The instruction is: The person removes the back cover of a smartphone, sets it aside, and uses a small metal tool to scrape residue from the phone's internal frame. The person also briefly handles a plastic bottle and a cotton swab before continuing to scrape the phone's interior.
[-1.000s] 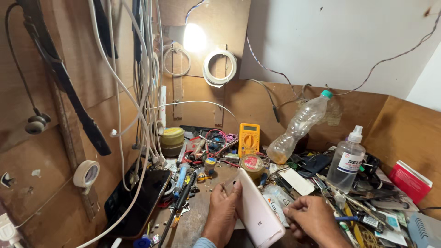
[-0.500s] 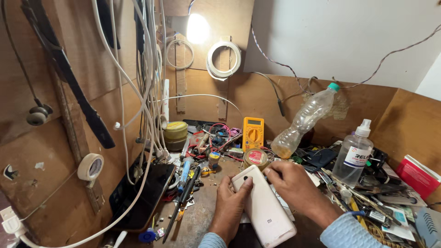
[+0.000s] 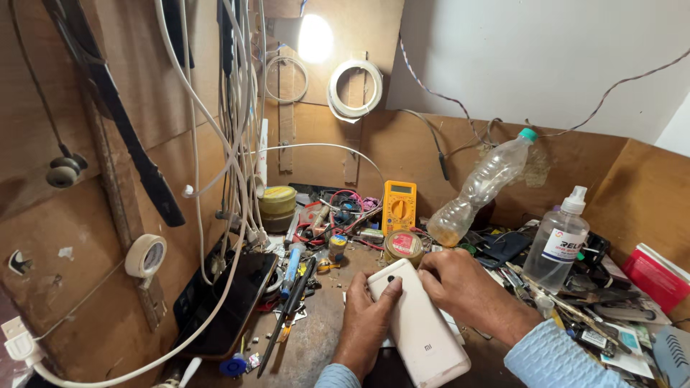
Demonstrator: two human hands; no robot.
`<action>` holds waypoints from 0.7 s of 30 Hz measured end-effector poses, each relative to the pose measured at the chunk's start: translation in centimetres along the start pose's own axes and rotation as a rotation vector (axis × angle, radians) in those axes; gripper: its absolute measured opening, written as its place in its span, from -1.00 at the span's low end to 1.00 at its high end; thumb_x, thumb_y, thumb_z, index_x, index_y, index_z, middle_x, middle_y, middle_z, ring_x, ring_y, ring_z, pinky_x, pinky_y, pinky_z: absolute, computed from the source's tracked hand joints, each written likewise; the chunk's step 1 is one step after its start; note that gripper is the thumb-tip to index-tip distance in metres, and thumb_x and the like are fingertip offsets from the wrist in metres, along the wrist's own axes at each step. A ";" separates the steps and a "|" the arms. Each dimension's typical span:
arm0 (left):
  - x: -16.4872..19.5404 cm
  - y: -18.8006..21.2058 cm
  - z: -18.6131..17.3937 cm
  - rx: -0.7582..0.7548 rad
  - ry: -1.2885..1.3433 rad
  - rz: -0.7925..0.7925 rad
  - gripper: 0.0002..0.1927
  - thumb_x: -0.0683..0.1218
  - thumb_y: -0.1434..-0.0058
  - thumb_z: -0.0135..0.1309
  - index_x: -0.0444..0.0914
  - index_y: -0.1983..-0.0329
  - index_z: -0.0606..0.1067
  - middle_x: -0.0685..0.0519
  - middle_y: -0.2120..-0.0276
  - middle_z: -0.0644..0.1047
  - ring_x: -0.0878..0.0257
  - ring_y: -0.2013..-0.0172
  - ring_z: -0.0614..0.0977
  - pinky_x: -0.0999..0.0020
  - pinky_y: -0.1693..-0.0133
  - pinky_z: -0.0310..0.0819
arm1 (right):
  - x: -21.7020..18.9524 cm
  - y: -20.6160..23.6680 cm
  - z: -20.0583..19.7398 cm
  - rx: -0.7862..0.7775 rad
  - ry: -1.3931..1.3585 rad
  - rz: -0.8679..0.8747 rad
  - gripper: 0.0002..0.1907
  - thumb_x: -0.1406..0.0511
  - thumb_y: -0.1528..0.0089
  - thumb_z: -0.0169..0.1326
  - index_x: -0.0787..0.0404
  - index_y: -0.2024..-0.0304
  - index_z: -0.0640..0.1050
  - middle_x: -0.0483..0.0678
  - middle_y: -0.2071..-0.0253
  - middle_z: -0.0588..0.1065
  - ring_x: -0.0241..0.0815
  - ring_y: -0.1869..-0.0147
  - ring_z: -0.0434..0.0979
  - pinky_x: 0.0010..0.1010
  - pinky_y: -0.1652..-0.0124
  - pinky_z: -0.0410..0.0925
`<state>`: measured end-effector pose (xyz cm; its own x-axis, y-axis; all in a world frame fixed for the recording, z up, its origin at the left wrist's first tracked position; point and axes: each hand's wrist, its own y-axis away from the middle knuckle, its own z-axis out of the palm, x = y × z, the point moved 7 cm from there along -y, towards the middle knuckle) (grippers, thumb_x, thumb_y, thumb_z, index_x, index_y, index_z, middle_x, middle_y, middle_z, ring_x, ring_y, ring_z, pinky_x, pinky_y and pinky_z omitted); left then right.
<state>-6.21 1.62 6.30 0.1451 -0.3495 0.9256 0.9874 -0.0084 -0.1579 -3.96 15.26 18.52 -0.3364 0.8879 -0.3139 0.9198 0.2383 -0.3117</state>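
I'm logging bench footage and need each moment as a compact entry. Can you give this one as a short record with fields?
setting: cluttered wooden workbench, cables hanging on the left wall
left hand: holds the white phone from its left side, index finger on the back near the camera
right hand: grips the phone's top right edge
phone: back up, tilted, top end away from the person
nearby: yellow multimeter, clear plastic bottle, spray bottle, dark phone

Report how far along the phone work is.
Done: the white phone lies back up on the workbench. In hand: left hand steadies it; right hand grips its top edge. Left: back cover still on, nothing opened.
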 end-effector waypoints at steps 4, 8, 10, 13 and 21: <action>0.0 0.0 0.1 -0.006 -0.029 0.004 -0.55 0.00 -0.14 0.27 -0.35 0.05 0.41 -0.11 0.27 0.62 0.23 0.33 0.68 0.34 0.33 0.63 | -0.4 0.0 -0.1 -0.035 0.143 -0.001 -0.73 0.26 -0.19 0.05 0.35 0.39 0.65 0.28 0.42 0.59 0.19 0.26 0.67 -0.07 0.15 0.49; -0.1 0.1 0.3 -0.017 -0.009 0.005 -0.54 0.00 -0.14 0.27 -0.32 0.02 0.40 -0.10 0.27 0.62 0.24 0.33 0.68 0.36 0.33 0.62 | -1.0 0.1 0.1 0.021 0.248 -0.021 -0.73 0.23 -0.17 0.10 0.35 0.42 0.63 0.27 0.43 0.58 0.20 0.27 0.66 -0.05 0.12 0.49; -0.2 0.1 0.3 -0.028 0.005 0.010 -0.54 -0.01 -0.15 0.27 -0.36 0.03 0.40 -0.12 0.28 0.62 0.23 0.34 0.68 0.35 0.35 0.62 | -1.1 0.2 0.3 0.031 0.341 -0.028 -0.71 0.22 -0.18 0.10 0.37 0.42 0.61 0.28 0.42 0.57 0.20 0.25 0.65 -0.04 0.12 0.49; -0.2 0.1 0.3 -0.023 0.020 0.008 -0.54 -0.02 -0.16 0.28 -0.38 0.03 0.40 -0.13 0.28 0.62 0.22 0.34 0.68 0.34 0.35 0.62 | 0.1 0.2 0.0 0.044 0.232 0.048 -0.74 0.24 -0.16 0.11 0.34 0.37 0.64 0.28 0.39 0.58 0.22 0.23 0.65 -0.03 0.13 0.48; -0.2 0.1 0.2 -0.019 0.014 -0.019 -0.55 -0.03 -0.16 0.25 -0.32 -0.02 0.40 -0.10 0.27 0.63 0.24 0.34 0.68 0.36 0.34 0.61 | 5.7 0.1 1.4 -0.107 -0.471 0.364 -0.69 0.20 -0.25 0.14 0.37 0.28 0.66 0.03 0.46 0.65 -0.20 0.47 0.64 -0.34 0.46 0.56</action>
<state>-6.09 1.90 6.17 0.1251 -0.3625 0.9236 0.9886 -0.0328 -0.1468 -6.11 19.80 15.45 -0.0272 0.6561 -0.7542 0.9996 0.0122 -0.0254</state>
